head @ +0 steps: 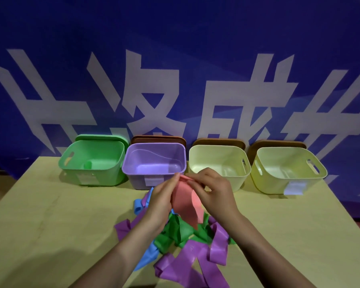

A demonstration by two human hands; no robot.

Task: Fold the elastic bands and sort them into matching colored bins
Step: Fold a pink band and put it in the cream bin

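my left hand (162,196) and right hand (213,192) each held a pinching grip on the flat salmon-pink elastic band (186,206), mid-fold; next it needed a matching bin, which i judged absent.

A staged recording setup is showing: a blue banner (175,59) hanging beyond the hands (160,202), behind a plain desk (50,215).

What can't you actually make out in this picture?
Head view only:
- Labels on the purple bin and right cream bin: blurred, unreadable.
- Bands under the pile: overlapped, uncountable.
- Pink band's top edge: hidden by left hand and right hand.
- Green bin's small item: too small.
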